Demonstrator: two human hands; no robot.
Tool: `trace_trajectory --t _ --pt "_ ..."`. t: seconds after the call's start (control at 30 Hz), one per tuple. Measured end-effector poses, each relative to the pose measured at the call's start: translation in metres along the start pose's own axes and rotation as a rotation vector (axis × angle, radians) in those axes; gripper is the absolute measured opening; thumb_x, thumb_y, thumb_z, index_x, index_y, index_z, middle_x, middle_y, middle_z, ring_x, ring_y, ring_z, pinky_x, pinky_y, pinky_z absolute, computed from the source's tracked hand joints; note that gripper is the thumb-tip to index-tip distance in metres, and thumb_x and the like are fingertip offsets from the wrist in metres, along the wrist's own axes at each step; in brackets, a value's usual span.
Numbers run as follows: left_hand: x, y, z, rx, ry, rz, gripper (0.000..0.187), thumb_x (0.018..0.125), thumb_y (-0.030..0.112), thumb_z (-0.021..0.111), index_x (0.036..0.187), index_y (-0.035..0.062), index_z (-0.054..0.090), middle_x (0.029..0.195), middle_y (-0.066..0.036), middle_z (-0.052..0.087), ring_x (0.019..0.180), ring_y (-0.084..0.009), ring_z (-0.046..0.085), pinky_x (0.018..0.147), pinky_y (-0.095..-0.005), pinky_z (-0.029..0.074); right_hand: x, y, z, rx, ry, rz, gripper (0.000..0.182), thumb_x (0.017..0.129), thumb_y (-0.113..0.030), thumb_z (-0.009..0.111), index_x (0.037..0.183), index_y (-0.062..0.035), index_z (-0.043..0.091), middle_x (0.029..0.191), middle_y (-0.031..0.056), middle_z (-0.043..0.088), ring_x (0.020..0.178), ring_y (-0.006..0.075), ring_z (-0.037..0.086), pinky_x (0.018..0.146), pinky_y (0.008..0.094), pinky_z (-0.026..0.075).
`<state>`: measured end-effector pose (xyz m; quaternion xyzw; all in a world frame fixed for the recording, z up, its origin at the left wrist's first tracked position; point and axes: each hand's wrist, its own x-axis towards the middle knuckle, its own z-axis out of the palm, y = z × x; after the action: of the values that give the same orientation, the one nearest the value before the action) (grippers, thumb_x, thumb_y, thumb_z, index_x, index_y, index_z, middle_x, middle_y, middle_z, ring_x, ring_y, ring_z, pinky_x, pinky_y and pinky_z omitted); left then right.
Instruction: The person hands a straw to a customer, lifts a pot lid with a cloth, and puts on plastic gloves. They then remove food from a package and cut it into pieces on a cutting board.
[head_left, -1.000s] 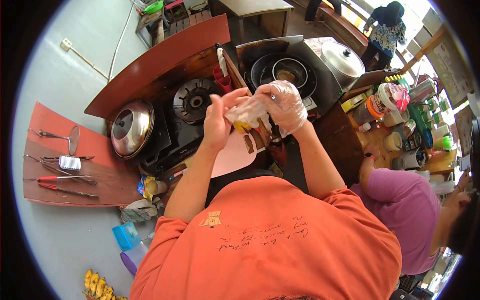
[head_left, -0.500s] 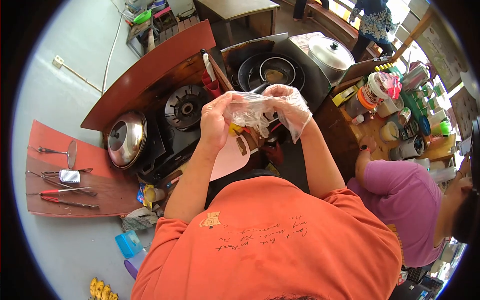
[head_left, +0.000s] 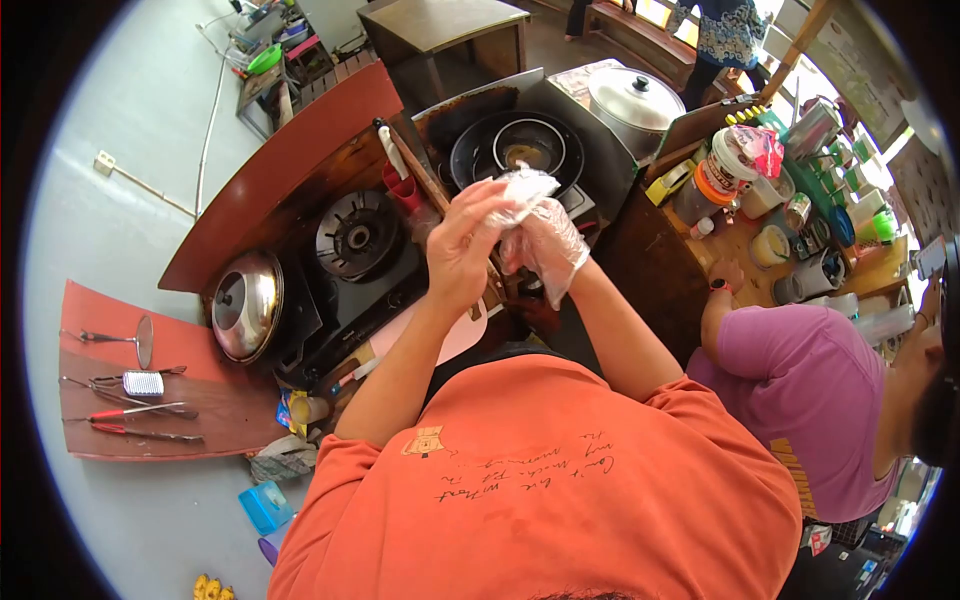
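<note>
Plastic (head_left: 530, 190) by the left hand (head_left: 460, 235) looks clear, wrinkled and shiny.

Orange short-sleeved T-shirt (head_left: 560, 525), lower centre, dark handwritten lettering (head_left: 532, 475), small tan print (head_left: 425, 441); clear plastic glove (head_left: 568, 252) on right hand (head_left: 550, 243)

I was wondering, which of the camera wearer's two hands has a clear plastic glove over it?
The right hand: a clear glove covers it to the wrist. The left hand is bare across its back, pinching clear plastic.
</note>
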<state>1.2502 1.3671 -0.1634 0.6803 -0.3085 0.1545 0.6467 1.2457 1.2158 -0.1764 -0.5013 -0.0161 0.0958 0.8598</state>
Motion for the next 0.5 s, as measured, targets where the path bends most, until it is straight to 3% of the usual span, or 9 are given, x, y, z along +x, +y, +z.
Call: trace_trajectory --t 0.1,0.13,0.2,0.27,0.3,0.37,0.4,0.43,0.5 --pt "-0.010 -0.006 0.008 0.163 -0.036 0.114 0.022 0.098 0.007 0.056 0.116 0.0015 0.067 0.123 -0.010 0.066 0.118 -0.0192 0.057 0.104 -0.0322 0.040 0.003 -0.006 -0.010 -0.047 0.099 -0.063 0.026 0.094 -0.026 0.060 0.085 -0.0028 0.066 0.059 0.0068 0.059 0.045 0.0159 0.057 0.041 0.0284 0.046" --pt "-0.013 -0.009 0.012 0.088 0.123 -0.017 0.023 0.098 0.008 0.055 0.117 0.0016 0.067 0.122 -0.009 0.067 0.117 -0.0188 0.058 0.103 -0.0316 0.041 0.003 -0.014 -0.018 -0.274 0.108 -0.104 0.023 0.094 -0.021 0.057 0.081 -0.0030 0.065 0.060 0.0052 0.059 0.045 0.0131 0.054 0.039 0.0274 0.043" --pt "-0.014 -0.006 0.016 -0.089 0.367 -0.347 0.025 0.102 0.011 0.052 0.120 0.0004 0.066 0.116 -0.008 0.069 0.108 -0.0165 0.062 0.098 -0.0290 0.045 0.012 -0.015 -0.035 -0.420 0.285 -0.167 0.023 0.091 -0.016 0.057 0.073 -0.0025 0.064 0.059 0.0052 0.060 0.041 0.0120 0.052 0.038 0.0262 0.041" --pt "-0.010 -0.021 0.013 -0.256 0.398 -0.366 0.027 0.102 0.012 0.051 0.121 -0.0002 0.065 0.114 -0.008 0.069 0.105 -0.0146 0.062 0.096 -0.0279 0.045 0.017 -0.014 -0.054 -0.460 0.380 -0.250 0.026 0.091 -0.021 0.062 0.072 -0.0031 0.064 0.058 0.0069 0.062 0.040 0.0121 0.053 0.038 0.0258 0.042" --pt "-0.009 -0.028 0.012 -0.422 0.436 -0.383 0.028 0.103 0.013 0.050 0.123 -0.0007 0.065 0.112 -0.007 0.069 0.102 -0.0127 0.062 0.094 -0.0267 0.046 0.014 -0.019 -0.054 -0.458 0.381 -0.249 0.026 0.091 -0.021 0.062 0.072 -0.0031 0.064 0.058 0.0069 0.062 0.040 0.0121 0.053 0.038 0.0258 0.042" --pt "-0.009 -0.029 0.018 -0.421 0.444 -0.379 0.030 0.104 0.015 0.049 0.124 -0.0015 0.064 0.113 -0.010 0.069 0.103 -0.0125 0.061 0.094 -0.0270 0.046 0.006 -0.035 -0.048 -0.525 0.175 0.157 0.032 0.091 -0.030 0.066 0.073 -0.0034 0.065 0.058 0.0076 0.062 0.040 0.0130 0.053 0.039 0.0264 0.043" --pt "-0.010 -0.030 0.023 -0.402 0.385 -0.367 0.030 0.104 0.014 0.049 0.124 -0.0014 0.064 0.114 -0.010 0.069 0.103 -0.0132 0.061 0.095 -0.0278 0.046 0.002 -0.034 -0.039 -0.417 0.105 0.233 0.036 0.090 -0.036 0.068 0.075 -0.0030 0.066 0.058 0.0089 0.063 0.040 0.0142 0.053 0.039 0.0276 0.044" --pt "-0.012 -0.030 0.026 -0.383 0.325 -0.355 0.030 0.104 0.013 0.050 0.125 -0.0012 0.064 0.115 -0.011 0.069 0.103 -0.0139 0.062 0.095 -0.0286 0.046 0.001 -0.027 -0.035 -0.337 0.024 0.211 0.041 0.092 -0.039 0.066 0.077 -0.0009 0.066 0.063 0.0093 0.064 0.043 0.0134 0.053 0.039 0.0287 0.042" --pt "-0.019 -0.028 0.032 -0.413 0.242 -0.421 0.029 0.104 0.012 0.049 0.126 -0.0005 0.064 0.122 -0.013 0.067 0.109 -0.0158 0.061 0.099 -0.0300 0.045 0.004 -0.015 -0.021 -0.315 0.082 0.109 0.040 0.093 -0.040 0.064 0.078 -0.0027 0.066 0.061 0.0078 0.063 0.044 0.0131 0.053 0.039 0.0281 0.042"
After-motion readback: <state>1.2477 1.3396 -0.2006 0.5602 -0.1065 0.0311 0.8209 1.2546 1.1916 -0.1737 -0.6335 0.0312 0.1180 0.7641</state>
